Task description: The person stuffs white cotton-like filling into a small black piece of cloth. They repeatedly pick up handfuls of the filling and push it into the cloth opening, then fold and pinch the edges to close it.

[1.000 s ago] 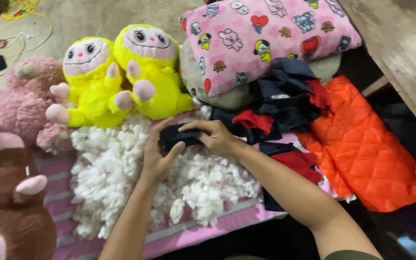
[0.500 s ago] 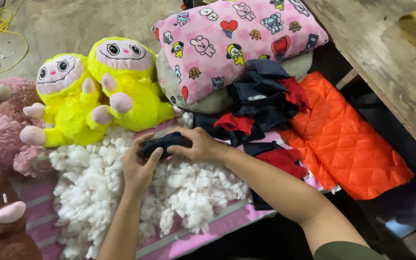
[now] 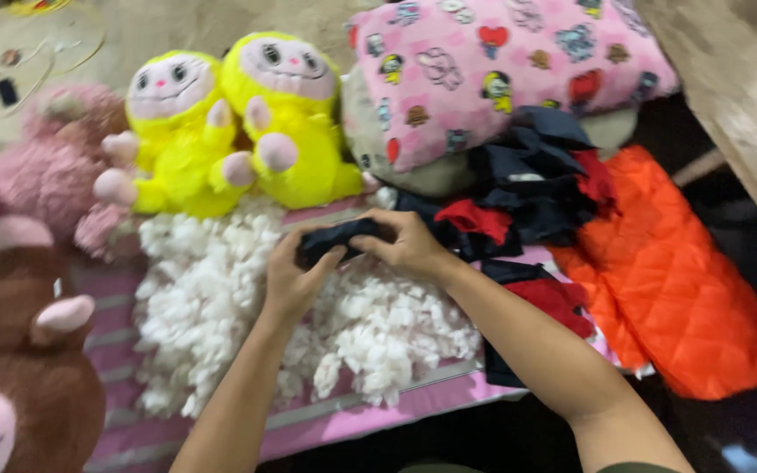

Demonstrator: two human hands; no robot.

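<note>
Both hands grip one small dark cloth piece, held just above the heap of white stuffing. The left hand closes around the near, left end of the piece, its thumb pressed onto the fabric. The right hand clasps the far, right end, fingers curled over the top edge.

The stuffing heap lies on a pink striped cloth, which shows along the heap's near edge. Directly behind the heap sit two yellow plush toys with pink faces, side by side and touching each other. Left of the heap sit a pink plush toy and, nearer the person, a brown plush toy with pink ears. Right of the heap lies a pile of dark blue and red cloth scraps, and beyond that an orange quilted cloth. Behind the scraps rests a pink cushion printed with cartoon figures.
</note>
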